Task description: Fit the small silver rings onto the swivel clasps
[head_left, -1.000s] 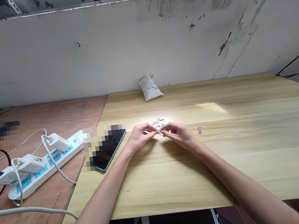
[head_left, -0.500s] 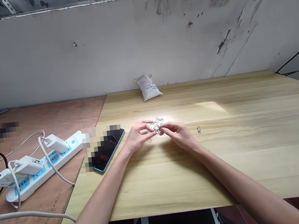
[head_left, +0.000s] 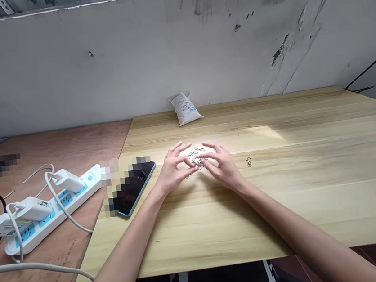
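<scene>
Loose cluster of small metal rings (head_left: 195, 157), no clear long axis, on pale wooden tabletop (head_left: 295, 219), directly between left hand (head_left: 177, 170) and right hand (head_left: 222, 166), both open and splayed, neither clearly nearer, nothing visibly pinched; lone clasp (head_left: 249, 161) off to right; smartphone (head_left: 134, 186) to left; stained plaster wall (head_left: 178, 56) beyond

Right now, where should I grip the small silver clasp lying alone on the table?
Probably pinch the small silver clasp across its body, from above and its left, with your right hand; it lies alone on the pale wooden table.
</scene>
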Demonstrator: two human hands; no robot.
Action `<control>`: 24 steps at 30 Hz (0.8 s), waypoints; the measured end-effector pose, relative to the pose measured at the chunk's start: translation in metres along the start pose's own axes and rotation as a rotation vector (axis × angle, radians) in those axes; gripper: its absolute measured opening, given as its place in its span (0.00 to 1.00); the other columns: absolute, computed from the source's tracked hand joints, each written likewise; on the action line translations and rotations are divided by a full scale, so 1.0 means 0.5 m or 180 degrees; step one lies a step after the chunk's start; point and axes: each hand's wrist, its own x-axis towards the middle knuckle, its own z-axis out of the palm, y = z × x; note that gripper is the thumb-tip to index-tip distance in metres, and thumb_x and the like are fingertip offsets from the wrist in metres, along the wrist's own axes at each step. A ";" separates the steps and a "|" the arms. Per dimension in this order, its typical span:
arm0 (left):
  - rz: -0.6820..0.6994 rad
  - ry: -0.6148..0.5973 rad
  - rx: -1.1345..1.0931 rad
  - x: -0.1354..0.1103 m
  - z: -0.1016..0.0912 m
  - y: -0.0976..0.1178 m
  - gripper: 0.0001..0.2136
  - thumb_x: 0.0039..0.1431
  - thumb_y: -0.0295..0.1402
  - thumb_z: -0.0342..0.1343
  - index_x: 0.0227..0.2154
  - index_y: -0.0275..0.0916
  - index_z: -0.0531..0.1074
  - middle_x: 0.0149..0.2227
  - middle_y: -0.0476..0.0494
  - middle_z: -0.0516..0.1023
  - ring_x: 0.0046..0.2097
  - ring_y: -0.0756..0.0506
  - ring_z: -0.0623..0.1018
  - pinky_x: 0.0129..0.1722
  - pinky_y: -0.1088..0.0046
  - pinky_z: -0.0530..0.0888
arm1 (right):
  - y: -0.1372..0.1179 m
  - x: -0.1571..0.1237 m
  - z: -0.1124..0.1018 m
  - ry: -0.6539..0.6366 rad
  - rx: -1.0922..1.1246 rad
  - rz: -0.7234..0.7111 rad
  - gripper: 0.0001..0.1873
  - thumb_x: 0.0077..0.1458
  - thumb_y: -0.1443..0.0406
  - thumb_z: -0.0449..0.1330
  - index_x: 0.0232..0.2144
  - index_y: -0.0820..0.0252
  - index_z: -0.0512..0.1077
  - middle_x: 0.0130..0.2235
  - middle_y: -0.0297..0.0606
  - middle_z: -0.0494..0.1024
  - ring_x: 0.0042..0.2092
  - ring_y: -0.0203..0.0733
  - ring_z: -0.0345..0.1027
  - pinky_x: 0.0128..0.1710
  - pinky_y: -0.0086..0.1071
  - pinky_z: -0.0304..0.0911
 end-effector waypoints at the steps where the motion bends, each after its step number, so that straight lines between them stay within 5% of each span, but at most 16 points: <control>1: -0.0010 0.0030 -0.0010 0.000 0.001 0.000 0.07 0.53 0.35 0.64 0.24 0.41 0.74 0.61 0.47 0.68 0.68 0.39 0.56 0.65 0.48 0.54 | -0.001 -0.002 0.002 -0.0042 -0.0113 -0.0091 0.09 0.58 0.64 0.59 0.41 0.52 0.77 0.56 0.44 0.70 0.58 0.52 0.61 0.56 0.53 0.57; 10: 0.0080 0.0336 0.0155 -0.001 0.012 0.008 0.06 0.55 0.36 0.63 0.25 0.42 0.75 0.59 0.47 0.71 0.65 0.40 0.60 0.64 0.49 0.55 | -0.026 -0.015 0.025 -0.0235 -0.0755 -0.0531 0.11 0.61 0.65 0.55 0.42 0.53 0.76 0.54 0.43 0.73 0.60 0.50 0.60 0.58 0.50 0.54; 17: 0.0087 0.0364 0.0361 -0.001 0.016 0.013 0.05 0.58 0.38 0.60 0.29 0.45 0.77 0.58 0.49 0.72 0.66 0.39 0.59 0.65 0.42 0.42 | -0.014 -0.012 0.020 -0.0249 -0.0811 -0.0504 0.12 0.63 0.64 0.53 0.41 0.51 0.76 0.57 0.43 0.71 0.62 0.52 0.57 0.60 0.55 0.51; 24: -0.0351 0.0439 -0.0041 0.004 0.010 0.007 0.07 0.51 0.39 0.66 0.34 0.46 0.79 0.60 0.45 0.70 0.66 0.38 0.59 0.65 0.45 0.51 | -0.009 -0.010 0.015 -0.0216 -0.0782 -0.0567 0.12 0.64 0.61 0.53 0.43 0.48 0.76 0.59 0.40 0.69 0.64 0.51 0.55 0.61 0.56 0.50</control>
